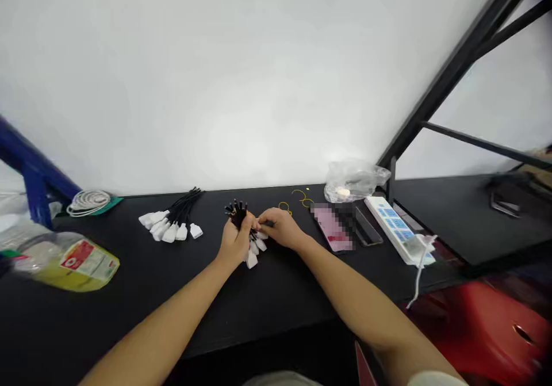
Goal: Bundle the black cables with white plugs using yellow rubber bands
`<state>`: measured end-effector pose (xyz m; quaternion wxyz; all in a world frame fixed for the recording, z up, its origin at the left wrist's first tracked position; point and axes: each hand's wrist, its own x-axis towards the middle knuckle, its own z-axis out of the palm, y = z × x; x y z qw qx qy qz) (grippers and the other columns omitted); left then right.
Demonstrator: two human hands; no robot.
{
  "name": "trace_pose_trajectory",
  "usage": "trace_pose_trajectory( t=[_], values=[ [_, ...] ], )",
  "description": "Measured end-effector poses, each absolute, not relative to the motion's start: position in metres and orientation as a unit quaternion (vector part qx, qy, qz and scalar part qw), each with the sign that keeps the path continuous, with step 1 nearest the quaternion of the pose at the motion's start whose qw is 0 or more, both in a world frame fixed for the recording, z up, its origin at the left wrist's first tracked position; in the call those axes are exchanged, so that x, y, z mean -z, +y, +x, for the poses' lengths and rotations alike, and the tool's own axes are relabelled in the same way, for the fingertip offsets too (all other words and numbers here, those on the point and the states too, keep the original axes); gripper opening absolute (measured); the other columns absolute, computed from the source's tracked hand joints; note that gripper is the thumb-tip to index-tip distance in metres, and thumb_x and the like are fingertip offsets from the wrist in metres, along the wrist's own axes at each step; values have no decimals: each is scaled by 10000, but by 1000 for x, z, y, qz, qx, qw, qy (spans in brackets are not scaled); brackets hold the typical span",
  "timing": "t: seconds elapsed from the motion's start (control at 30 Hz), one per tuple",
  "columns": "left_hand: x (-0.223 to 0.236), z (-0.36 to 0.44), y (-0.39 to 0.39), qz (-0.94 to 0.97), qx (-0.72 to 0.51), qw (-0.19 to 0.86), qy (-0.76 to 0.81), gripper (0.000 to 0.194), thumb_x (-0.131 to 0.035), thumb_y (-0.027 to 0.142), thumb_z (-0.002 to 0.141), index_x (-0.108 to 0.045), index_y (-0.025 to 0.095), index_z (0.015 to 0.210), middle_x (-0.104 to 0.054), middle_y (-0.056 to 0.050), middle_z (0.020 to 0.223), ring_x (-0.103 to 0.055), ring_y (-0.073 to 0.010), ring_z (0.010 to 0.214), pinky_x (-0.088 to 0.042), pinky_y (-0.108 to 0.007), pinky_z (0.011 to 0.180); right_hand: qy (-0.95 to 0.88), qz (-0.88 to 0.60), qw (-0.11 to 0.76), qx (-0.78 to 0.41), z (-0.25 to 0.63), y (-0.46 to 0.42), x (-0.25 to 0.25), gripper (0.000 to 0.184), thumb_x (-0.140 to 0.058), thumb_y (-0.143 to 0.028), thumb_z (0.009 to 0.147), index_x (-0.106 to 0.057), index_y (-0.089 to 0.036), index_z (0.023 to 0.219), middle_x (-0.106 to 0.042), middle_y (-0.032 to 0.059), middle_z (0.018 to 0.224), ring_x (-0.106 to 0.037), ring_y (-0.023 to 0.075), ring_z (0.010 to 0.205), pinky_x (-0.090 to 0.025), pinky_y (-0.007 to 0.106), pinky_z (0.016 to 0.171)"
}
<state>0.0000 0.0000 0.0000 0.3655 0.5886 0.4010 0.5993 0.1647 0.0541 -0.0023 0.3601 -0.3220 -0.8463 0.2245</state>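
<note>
Centre frame: left hand (233, 239) clamps cable bundle (237, 216) within fingers; right hand (280, 226) just beside, finger closure unclear.

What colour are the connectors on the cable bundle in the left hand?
White: the connectors on that cable bundle show best in the head view.

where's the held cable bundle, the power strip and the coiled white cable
Held cable bundle (237, 217): head view, black cable ends
Power strip (397, 229): head view, middle of top face
Coiled white cable (89, 201): head view, loops
</note>
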Motion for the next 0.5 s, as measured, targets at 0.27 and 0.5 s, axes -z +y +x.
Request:
trace_pose_trajectory(
  t=[0.27, 0.5],
  values=[
    [-4, -2, -3, 532, -607, 353, 473, 367, -549, 522, 926, -532, 191, 769, -539, 33, 585, -581, -132, 568, -501, -265, 629, -869, -334, 316, -182, 174, 57, -6, 112, -650, -226, 891, -751, -210, 938, -760, 41, 924, -673, 179, 875, -475, 309, 843],
    [-9, -1, -4, 549, -575, 333, 507, 353, -616, 512, 879, -614, 163, 827, -673, -32, 697, -663, -169, 633, -524, -278, 605, -812, -294, 451, -226, 171, 39, -25, 325, -572, -406, 963, -658, -230, 1222, -729, 81, 1113, -645, 211, 1039, -482, 378, 933]
  ],
)
